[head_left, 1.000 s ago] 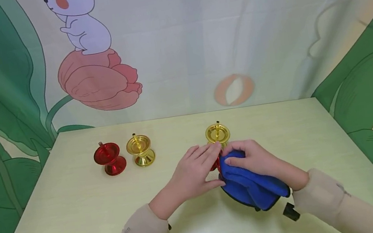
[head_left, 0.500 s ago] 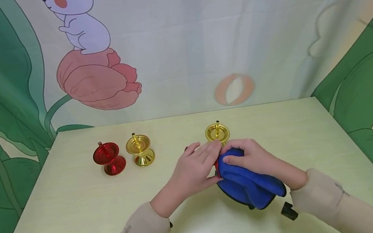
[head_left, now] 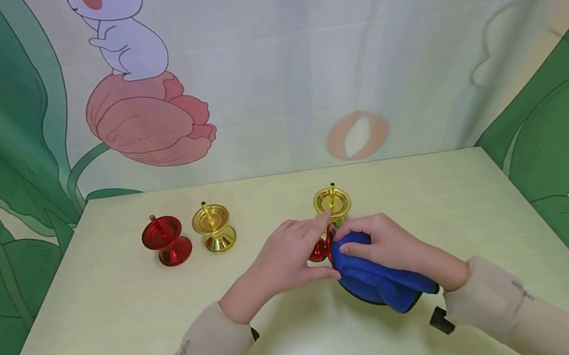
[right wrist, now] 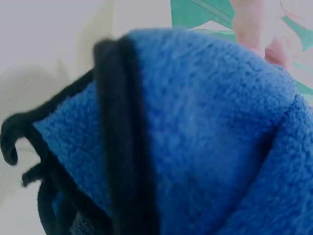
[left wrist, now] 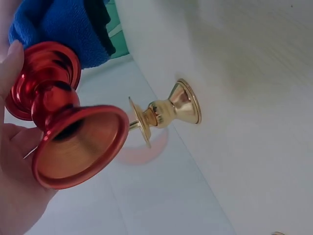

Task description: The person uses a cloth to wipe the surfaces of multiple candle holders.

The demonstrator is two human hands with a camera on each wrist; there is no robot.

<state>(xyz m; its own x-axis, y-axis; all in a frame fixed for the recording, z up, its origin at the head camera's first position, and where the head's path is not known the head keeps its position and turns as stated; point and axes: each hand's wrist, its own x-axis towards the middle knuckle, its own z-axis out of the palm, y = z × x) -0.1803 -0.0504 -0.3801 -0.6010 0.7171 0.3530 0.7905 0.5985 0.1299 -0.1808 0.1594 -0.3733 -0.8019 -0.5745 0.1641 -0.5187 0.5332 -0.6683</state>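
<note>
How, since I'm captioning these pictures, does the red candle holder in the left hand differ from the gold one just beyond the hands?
The red candle holder is tipped sideways; the gold candle holder stands upright on the table. The left hand grips the red one, with the blue cloth against its dish; neither hand grips the gold one. Both are shiny, with a flared foot and a dish.

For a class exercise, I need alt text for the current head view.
A person's left grip holds a red pedestal dish against a blue cloth in the right grip. A gold dish stands beyond; another gold one and a red one stand left.
</note>
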